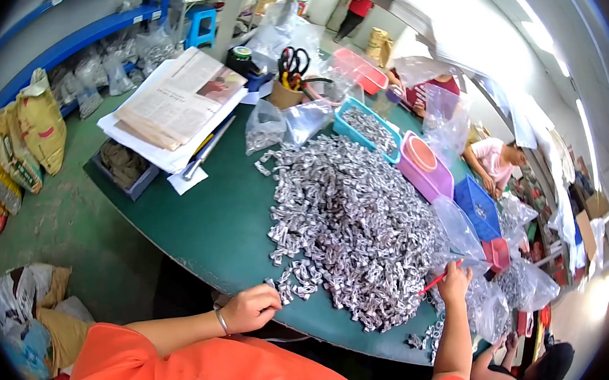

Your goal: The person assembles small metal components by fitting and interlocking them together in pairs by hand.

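A large heap of small silvery metal pieces (354,222) covers the middle of the green table (214,230). At the heap's near left edge, my left hand (254,309) rests by the table's edge with its fingers curled, close to a few loose metal pieces (299,280). Whatever lies in those fingers, if anything, is hidden. On the right side of the heap, my right hand (455,282) is closed around a thin red stick (436,282). Its tip points left at the metal pieces.
Behind the heap stand a turquoise basket (343,123) of metal pieces, a purple basket (440,187) and a blue bin (474,208). Newspaper (174,104) and papers lie at the left. Clear plastic bags (460,231) crowd the right. Other people (494,162) sit beyond the table.
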`<action>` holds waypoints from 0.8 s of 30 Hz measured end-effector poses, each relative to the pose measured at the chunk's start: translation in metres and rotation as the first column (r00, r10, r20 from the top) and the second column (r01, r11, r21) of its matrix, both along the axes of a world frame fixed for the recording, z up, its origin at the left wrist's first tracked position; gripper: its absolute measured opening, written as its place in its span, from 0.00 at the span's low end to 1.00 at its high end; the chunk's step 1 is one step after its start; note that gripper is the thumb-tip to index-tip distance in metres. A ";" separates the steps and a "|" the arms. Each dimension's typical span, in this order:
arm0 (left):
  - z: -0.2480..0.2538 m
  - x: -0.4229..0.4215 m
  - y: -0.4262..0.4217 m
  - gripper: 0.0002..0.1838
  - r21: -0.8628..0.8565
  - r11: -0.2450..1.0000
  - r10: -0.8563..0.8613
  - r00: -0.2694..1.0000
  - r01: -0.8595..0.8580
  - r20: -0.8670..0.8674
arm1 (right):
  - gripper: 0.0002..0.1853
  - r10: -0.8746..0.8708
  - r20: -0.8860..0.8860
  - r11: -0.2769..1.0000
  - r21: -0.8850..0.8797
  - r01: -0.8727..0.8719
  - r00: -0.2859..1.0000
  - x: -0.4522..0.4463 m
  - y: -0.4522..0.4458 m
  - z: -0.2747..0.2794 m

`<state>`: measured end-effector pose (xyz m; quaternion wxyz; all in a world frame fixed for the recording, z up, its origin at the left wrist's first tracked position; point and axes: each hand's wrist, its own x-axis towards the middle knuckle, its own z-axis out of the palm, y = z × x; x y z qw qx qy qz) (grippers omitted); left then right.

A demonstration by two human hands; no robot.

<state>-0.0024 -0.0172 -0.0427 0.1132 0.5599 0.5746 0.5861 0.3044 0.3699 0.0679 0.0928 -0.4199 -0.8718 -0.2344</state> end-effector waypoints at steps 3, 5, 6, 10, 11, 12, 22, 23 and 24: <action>-0.003 0.001 -0.001 0.06 0.035 0.999 -0.027 1.000 0.027 -0.001 | 0.08 -0.074 0.065 0.996 -0.033 0.077 0.995 0.012 0.019 -0.010; -0.005 -0.001 0.001 0.06 0.050 0.999 -0.013 1.000 0.014 -0.014 | 0.03 -0.030 -0.091 0.999 -0.030 0.027 0.995 0.019 0.027 -0.007; -0.006 0.000 0.000 0.05 0.064 0.998 -0.013 0.999 0.015 -0.033 | 0.03 0.026 -0.278 1.000 0.017 -0.022 0.960 0.024 0.035 -0.007; -0.005 -0.002 -0.001 0.05 0.027 0.999 -0.041 0.999 0.041 0.001 | 0.07 0.001 -0.561 0.999 0.040 0.026 0.828 0.037 0.000 0.018; -0.003 -0.002 0.000 0.05 0.025 1.000 -0.010 1.000 0.010 0.004 | 0.07 -0.023 -0.553 0.999 0.019 0.041 0.833 0.046 -0.008 0.012; -0.002 -0.002 0.000 0.05 0.016 1.000 -0.001 1.000 0.001 0.007 | 0.08 -0.022 -0.499 0.997 0.048 0.053 0.866 0.051 -0.017 0.002; 0.008 0.003 0.010 0.08 -0.215 0.976 0.027 0.998 -0.016 0.050 | 0.10 0.312 -0.698 0.754 -0.230 -0.615 0.644 -0.076 -0.191 -0.047; 0.010 0.002 0.010 0.07 -0.219 0.976 0.007 0.991 0.022 0.131 | 0.10 0.405 -0.657 0.682 -0.247 -0.688 0.636 -0.093 -0.203 -0.059; 0.006 0.000 0.010 0.07 -0.231 0.972 -0.005 0.982 0.049 0.187 | 0.09 0.413 -0.661 0.621 -0.298 -0.725 0.626 -0.112 -0.217 -0.066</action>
